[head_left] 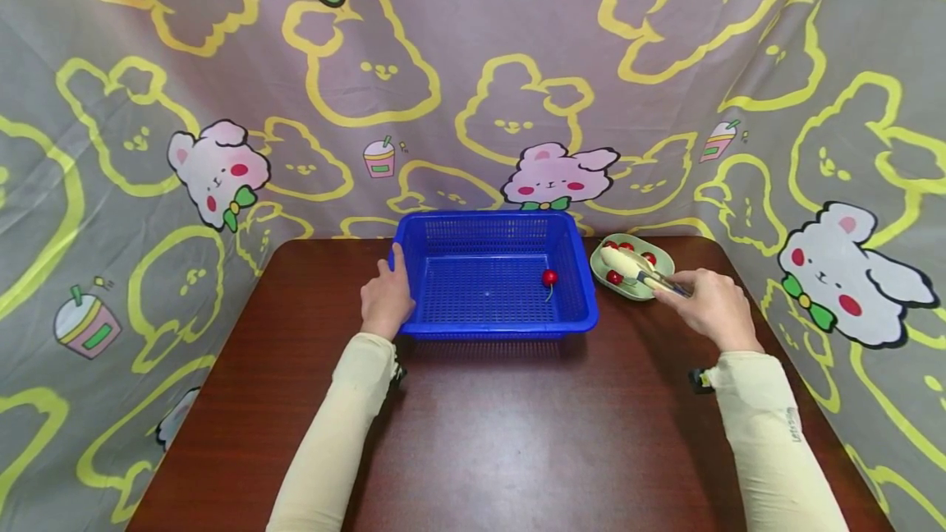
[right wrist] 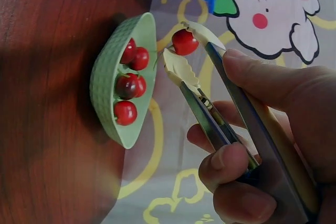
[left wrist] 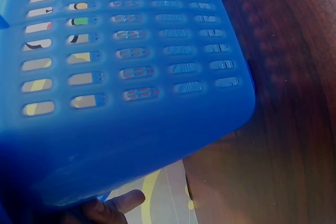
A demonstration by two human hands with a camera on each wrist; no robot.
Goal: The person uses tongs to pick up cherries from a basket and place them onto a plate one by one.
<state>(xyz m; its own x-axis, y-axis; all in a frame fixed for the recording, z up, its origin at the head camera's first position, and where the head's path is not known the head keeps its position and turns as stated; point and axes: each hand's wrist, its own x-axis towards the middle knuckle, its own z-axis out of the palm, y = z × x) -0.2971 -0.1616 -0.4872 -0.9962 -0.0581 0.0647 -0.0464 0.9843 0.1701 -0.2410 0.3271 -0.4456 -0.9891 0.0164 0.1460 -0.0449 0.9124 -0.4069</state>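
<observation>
My left hand (head_left: 388, 300) holds the left rim of a blue plastic basket (head_left: 484, 327); in the left wrist view its fingers (left wrist: 128, 201) show past the rim, partly hidden. Inside the basket, toward the right, lies one red cherry (head_left: 549, 277) with a green stem. My right hand (head_left: 709, 306) grips metal tongs (right wrist: 239, 108) with cream scalloped tips, above a pale green dish (right wrist: 105, 85). A cherry (right wrist: 185, 42) sits between the tong tips in the right wrist view. Several more cherries (right wrist: 125, 113) lie in the dish.
Everything stands on a dark brown wooden table (head_left: 473, 433). A grey-pink curtain (head_left: 443, 39) with yellow outlines and rabbit prints hangs behind and on both sides. The dish is just right of the basket, near the table's back edge.
</observation>
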